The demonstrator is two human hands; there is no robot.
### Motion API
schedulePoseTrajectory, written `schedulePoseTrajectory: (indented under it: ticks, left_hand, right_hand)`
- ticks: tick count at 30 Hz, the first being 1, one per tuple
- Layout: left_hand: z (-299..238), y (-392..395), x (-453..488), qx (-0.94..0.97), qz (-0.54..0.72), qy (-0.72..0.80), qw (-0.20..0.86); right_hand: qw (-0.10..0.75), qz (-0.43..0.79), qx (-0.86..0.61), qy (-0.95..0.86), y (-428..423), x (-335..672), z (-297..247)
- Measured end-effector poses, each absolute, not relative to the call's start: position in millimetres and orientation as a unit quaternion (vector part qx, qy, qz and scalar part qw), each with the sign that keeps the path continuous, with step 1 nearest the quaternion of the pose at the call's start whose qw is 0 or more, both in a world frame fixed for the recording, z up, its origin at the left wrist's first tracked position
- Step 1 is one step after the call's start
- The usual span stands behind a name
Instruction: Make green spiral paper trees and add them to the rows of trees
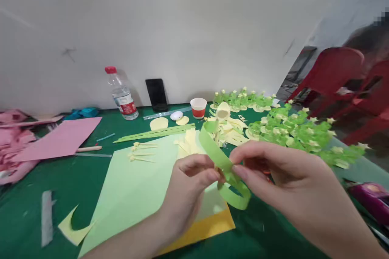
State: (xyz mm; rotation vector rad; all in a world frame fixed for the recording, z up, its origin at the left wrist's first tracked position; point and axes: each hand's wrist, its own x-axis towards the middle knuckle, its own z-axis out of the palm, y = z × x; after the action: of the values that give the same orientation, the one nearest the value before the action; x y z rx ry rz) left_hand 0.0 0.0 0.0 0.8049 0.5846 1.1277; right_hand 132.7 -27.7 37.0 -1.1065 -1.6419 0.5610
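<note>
A curled light-green strip (217,149) loops between my hands above the table. My left hand (191,180) is closed, its thumb and fingertips pinching near the middle of the strip; part of the grip is hidden behind the strip. From the other side, my right hand (273,170) pinches the strip's edge between thumb and forefinger. The strip's lower end curls into a loop beneath the fingers. Below my left hand lies a pale green sheet (136,186), with several thin sticks with cream tips (142,154) on it.
Several green pieces with cream stars (291,125) crowd the right side. Along the wall stand a water bottle (123,97), a black phone (156,94) and a paper cup (198,109). Pink sheets (60,139) lie left, long green strips (154,132) behind. Red chairs (331,71) stand beyond.
</note>
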Motion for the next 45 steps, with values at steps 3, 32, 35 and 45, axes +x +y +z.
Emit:
schedulePoseTrajectory:
  ticks: [3, 32, 35, 45]
  left_hand:
    - [-2, -1, 0, 0.37, 0.513, 0.257, 0.731]
    - [-4, -2, -1, 0.455, 0.475, 0.247, 0.712]
    - [-3, -2, -1, 0.456, 0.476, 0.249, 0.709]
    - [-6, -3, -1, 0.464, 0.467, 0.259, 0.707]
  right_hand:
    - [0.523, 0.228, -0.426, -0.702, -28, 133, 38]
    - [0.498, 0.159, -0.451, -0.723, -21, 149, 48]
    - [0.493, 0.161, -0.458, -0.722, -20, 148, 50]
    - [0.485, 0.165, -0.494, -0.702, -17, 147, 48]
